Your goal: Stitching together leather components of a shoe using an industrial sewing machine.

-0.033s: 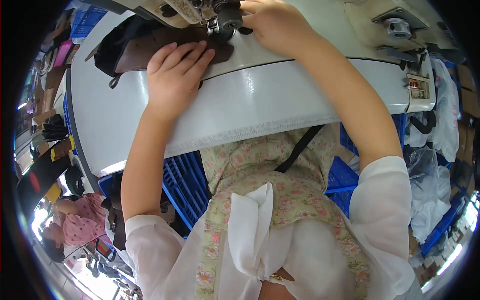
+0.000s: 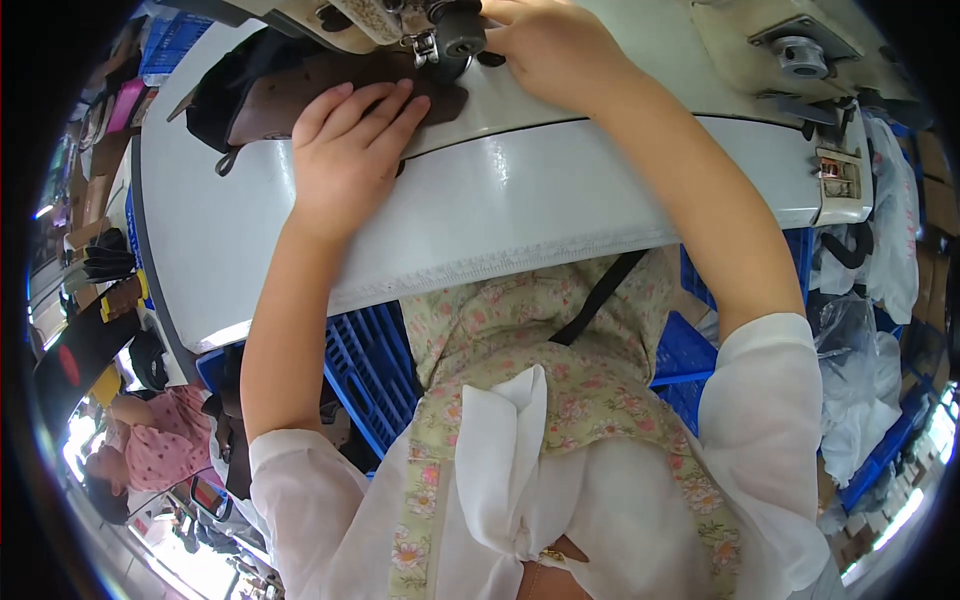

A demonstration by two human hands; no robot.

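My left hand [image 2: 345, 155] lies with fingers stretched out over a dark brown, leather-like piece [image 2: 275, 105], pressing on it from the near side. A black part [image 2: 215, 105] is joined to or lies against that piece at its left, with a small loop at the lower corner. Above the piece hangs the head of a sewing machine [image 2: 365, 25], its round black part [image 2: 460, 35] close over the piece's right end. My right hand [image 2: 555, 50] is beside the machine head on the right; its fingertips are cut off or hidden behind it.
The white machine table [image 2: 520, 210] has a ruler scale along its front edge. A metal pulley [image 2: 800, 57] sits at the right. Blue crates [image 2: 375, 375] stand below, plastic bags [image 2: 860, 390] hang at the right, and another person in pink [image 2: 165, 440] is at the left.
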